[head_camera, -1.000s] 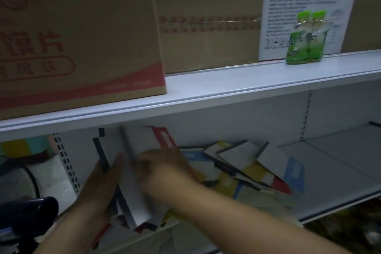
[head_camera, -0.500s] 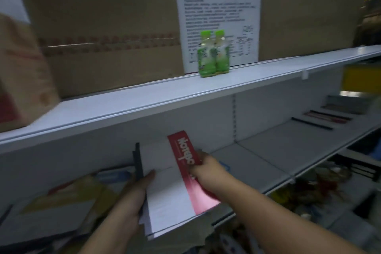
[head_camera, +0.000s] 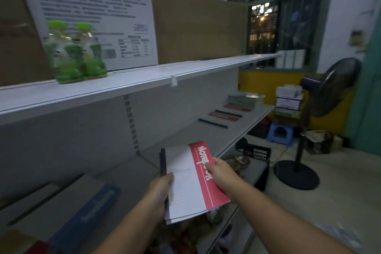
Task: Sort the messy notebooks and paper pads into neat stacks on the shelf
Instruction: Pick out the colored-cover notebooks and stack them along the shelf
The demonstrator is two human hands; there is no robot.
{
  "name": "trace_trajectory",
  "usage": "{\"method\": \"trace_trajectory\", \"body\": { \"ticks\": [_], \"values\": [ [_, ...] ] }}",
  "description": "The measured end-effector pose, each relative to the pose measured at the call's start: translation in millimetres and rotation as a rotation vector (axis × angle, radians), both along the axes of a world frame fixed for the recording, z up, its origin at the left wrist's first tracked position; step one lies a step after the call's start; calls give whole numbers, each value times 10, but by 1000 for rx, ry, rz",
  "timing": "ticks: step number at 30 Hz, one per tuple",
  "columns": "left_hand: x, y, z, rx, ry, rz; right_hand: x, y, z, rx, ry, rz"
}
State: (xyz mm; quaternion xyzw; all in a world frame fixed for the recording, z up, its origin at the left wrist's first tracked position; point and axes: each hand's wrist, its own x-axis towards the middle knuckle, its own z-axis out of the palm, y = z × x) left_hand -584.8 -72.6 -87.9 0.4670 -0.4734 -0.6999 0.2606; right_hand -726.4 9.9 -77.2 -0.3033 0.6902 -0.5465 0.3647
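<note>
my left hand (head_camera: 162,189) curls round the black-spined edge of a small stack of white paper notebooks with a red title band (head_camera: 185,183), thumb on the top cover. my right hand (head_camera: 219,171) pinches the red band on the opposite side. i hold the stack tilted in the air, over the front edge of the lower white metal shelf (head_camera: 181,138). to the left, a grey notebook with a blue band (head_camera: 88,208) lies flat on that shelf. further right lie flat black-spined notebooks (head_camera: 213,123). on the shelf above, two green-capped bottles (head_camera: 74,53) stand before a white printed carton (head_camera: 99,6).
</note>
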Motion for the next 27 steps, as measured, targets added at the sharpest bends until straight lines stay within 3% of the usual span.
{"method": "trace_trajectory", "body": {
  "ticks": [8,20,27],
  "values": [
    [-1301,-437,-72,-106,-40,-143,-1102,-192,-123,2,-83,-155],
    [-2999,-1140,-208,-32,28,-294,-2701,-867,-55,110,-51,-301],
    [-3781,-1536,-334,-105,1,-209,-3504,-1105,-156,60,9,-281]
  ]
}}
